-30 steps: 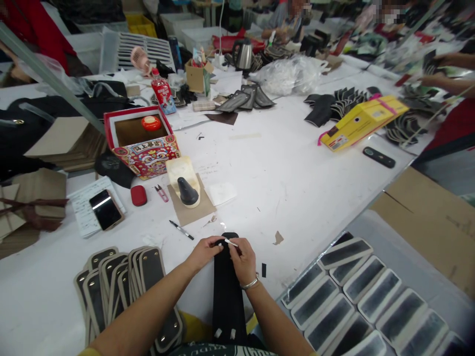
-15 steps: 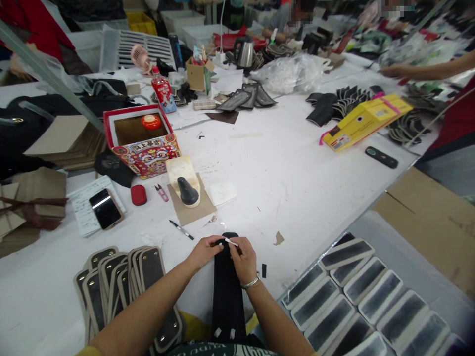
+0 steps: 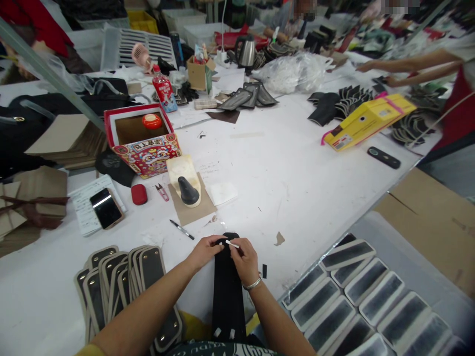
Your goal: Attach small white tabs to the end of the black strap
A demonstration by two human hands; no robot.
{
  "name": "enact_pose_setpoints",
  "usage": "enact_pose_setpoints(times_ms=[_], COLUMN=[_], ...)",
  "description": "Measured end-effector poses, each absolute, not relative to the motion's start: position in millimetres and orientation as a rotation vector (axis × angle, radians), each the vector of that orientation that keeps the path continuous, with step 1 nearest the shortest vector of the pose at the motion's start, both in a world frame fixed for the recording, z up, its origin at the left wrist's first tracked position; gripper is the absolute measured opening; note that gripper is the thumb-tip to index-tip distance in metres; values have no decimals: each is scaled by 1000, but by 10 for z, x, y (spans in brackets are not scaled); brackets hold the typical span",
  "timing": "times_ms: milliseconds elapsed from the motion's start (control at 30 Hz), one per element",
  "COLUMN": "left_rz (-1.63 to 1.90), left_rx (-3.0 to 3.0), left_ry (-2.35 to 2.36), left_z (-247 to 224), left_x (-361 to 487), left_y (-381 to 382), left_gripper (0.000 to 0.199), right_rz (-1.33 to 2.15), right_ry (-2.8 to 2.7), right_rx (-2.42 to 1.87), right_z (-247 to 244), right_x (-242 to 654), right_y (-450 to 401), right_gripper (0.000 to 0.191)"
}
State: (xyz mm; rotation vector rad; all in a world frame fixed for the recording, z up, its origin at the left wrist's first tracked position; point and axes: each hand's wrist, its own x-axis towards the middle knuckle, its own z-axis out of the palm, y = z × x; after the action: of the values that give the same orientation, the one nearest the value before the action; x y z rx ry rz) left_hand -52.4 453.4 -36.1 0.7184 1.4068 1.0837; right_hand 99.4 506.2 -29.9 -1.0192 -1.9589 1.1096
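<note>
A long black strip (image 3: 228, 291), apparently fabric or leather, runs from my body up to the table, its rounded far end between my hands. My left hand (image 3: 205, 254) pinches the left edge of that end between thumb and fingers. A small white tab shows beside the left thumb. My right hand (image 3: 245, 261), with a bracelet at the wrist, pinches a thin white strip (image 3: 232, 244) over the black strip's far end. Two more white tabs (image 3: 232, 333) lie on the near end of the black strip. What the white pieces are made of is too small to tell.
Stacked dark panels with beige edges (image 3: 111, 277) lie left. Pale-edged dark panels (image 3: 382, 294) cover a lower surface right. Beyond my hands are a pen (image 3: 181, 229), thread snips (image 3: 162, 192), a black cone-shaped object (image 3: 188, 191) and a red box (image 3: 148, 155). A co-worker's arms (image 3: 415, 66) reach in at right.
My right hand and the white strip have shifted very slightly, while my left hand stays in place. At the right, the co-worker's arms have moved, and both now show over the table.
</note>
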Motion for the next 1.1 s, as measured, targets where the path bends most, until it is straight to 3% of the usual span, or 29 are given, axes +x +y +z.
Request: enact_pose_setpoints(times_ms=[1100], left_rz=[1067], left_rx=[768], left_ry=[1411], left_z=[-365], left_x=[-528], left_y=[4572], left_gripper=[32], right_rz=[1062], right_ry=[-2022], right_rx=[-1098], right_z=[-288], right_x=[978], right_y=[5118], right_gripper=[14])
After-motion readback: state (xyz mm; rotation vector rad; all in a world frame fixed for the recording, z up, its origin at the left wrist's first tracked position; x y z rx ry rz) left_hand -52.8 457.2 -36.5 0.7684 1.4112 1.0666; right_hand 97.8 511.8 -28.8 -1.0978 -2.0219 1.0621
